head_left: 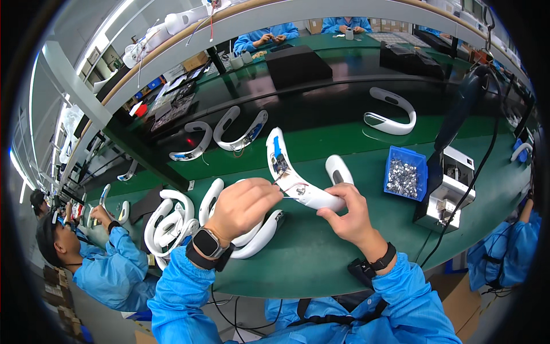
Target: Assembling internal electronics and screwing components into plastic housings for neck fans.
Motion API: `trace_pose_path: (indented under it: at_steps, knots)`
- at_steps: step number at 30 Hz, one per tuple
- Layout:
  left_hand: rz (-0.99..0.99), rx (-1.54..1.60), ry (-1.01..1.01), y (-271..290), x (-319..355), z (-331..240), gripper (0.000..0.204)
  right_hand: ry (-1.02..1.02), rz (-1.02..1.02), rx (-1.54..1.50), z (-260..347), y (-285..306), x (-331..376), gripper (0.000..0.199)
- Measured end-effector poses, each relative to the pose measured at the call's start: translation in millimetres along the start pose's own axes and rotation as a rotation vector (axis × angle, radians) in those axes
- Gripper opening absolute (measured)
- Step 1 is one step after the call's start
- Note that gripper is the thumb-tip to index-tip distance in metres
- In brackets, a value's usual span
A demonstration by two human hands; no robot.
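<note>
Both forearms coming up from the lower edge in blue sleeves, converging toward the centre. Left hand (243, 206) curling into a loose fist, knuckles up, fingertips pinching toward 3 o'clock; watch riding on the back of its wrist. Right hand (349, 215) sitting at 3 o'clock of the left, thumb pointing to 10 o'clock, fingers wrapping around and closing; dark band circling its wrist.

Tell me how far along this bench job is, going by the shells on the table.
Done, apparently: closed white shells piled by the left hand. In hand: the right hand grips an open shell with board and red wires exposed, while the left hand pinches at the wires. Left: open shells wait on the green table, beside a blue bin of small metal parts.
</note>
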State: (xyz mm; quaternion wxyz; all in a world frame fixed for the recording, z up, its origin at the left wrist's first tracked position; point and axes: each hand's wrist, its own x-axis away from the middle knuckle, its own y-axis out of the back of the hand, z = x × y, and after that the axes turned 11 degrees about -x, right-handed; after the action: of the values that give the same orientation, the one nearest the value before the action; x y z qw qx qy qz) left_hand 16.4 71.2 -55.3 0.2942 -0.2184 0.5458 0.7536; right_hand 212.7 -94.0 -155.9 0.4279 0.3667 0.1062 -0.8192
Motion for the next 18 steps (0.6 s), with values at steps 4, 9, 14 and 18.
trace_pose_path:
  at_steps: [4,9,14,18]
  knots:
    - [-0.075,0.245,0.448,-13,-9,-25,0.020,0.158,-0.047,0.146,-6,-3,2,0.038]
    - [-0.317,0.808,1.004,-40,-12,-60,0.012,0.284,-0.075,0.192,-8,-9,4,0.045]
    - [-0.598,1.313,1.360,-58,-19,-78,0.013,0.370,-0.096,0.260,-14,-8,6,0.051]
    - [-0.640,1.600,1.583,-59,-15,-81,0.013,0.427,-0.087,0.316,-20,-5,7,0.052]
